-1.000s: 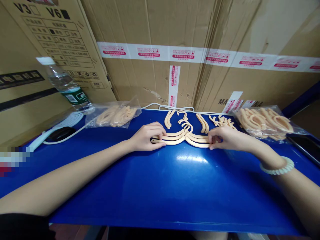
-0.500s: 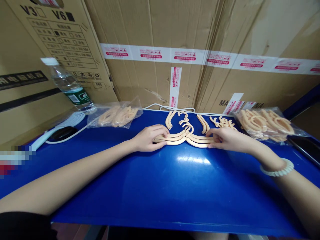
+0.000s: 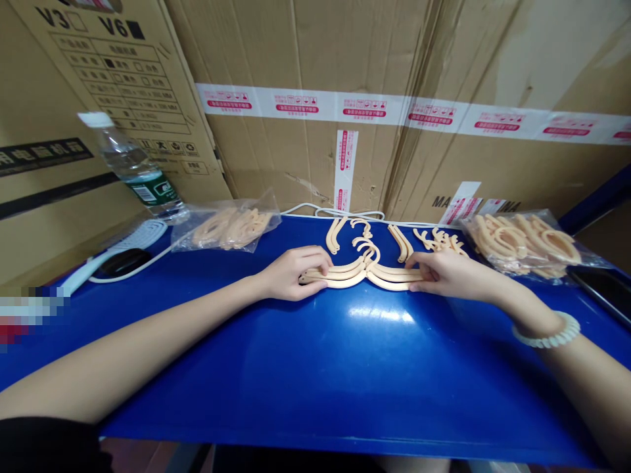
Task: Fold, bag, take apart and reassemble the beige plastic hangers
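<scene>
Three beige plastic clothes hangers [image 3: 348,272] lie stacked close together on the blue table, their hooks [image 3: 367,248] pointing away from me. My left hand [image 3: 296,272] is closed around their left ends, thumb at the near side and fingers at the far side. The right ends are pinched the same way by my right hand [image 3: 441,274], which wears a pale beaded bracelet at the wrist. Behind the stack lie loose hanger arms [image 3: 337,235], more arms [image 3: 400,243], a few loose hooks [image 3: 362,226] and a small heap of hooks [image 3: 438,240].
Clear bags of beige hanger parts lie at left [image 3: 234,228] and right [image 3: 522,243]. A water bottle [image 3: 148,180], a pale hairbrush [image 3: 133,240] and a black object [image 3: 125,263] are at left. A phone [image 3: 604,292] lies right. Cardboard boxes [image 3: 296,59] stand behind the table [image 3: 315,381].
Almost nothing differs. Both hands keep hold of the hanger stack, with its left ends shifted very slightly toward the left.
</scene>
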`<state>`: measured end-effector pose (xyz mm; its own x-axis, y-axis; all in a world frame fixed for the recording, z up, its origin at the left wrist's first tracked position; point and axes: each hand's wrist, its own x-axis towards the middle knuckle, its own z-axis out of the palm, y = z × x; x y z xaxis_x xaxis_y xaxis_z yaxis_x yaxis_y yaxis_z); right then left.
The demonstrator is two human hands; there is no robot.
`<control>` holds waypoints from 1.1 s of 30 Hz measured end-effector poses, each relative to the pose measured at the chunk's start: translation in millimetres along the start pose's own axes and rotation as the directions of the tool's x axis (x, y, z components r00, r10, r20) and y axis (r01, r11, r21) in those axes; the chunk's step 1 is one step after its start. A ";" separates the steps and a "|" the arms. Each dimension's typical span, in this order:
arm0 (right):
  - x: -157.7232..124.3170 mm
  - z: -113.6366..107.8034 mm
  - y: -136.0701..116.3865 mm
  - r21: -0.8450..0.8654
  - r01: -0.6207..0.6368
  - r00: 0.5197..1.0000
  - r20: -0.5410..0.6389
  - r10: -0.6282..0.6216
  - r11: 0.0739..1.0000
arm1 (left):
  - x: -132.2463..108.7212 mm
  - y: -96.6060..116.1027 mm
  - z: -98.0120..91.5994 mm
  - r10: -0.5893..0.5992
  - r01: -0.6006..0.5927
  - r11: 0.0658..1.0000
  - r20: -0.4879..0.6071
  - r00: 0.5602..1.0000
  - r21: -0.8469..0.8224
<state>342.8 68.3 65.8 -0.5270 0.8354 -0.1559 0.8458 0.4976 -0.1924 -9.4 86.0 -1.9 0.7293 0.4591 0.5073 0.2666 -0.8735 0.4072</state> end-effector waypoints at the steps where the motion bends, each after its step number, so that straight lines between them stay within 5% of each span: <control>1: -0.2 -0.1 -0.5 0.002 0.000 1.000 0.004 0.000 1.000 | 0.1 0.1 -0.1 -0.001 0.001 1.000 0.001 1.000 -0.005; 33: -0.6 -0.9 -5.4 -0.104 -0.051 0.999 0.013 0.053 0.993 | 0.8 0.6 0.6 -0.031 0.033 0.994 -0.022 0.999 0.104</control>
<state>338.6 65.3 67.8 -0.4828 0.8574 -0.1783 0.8756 0.4758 -0.0829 -8.2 85.8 -1.7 0.7067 0.4891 0.5113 0.3542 -0.8701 0.3428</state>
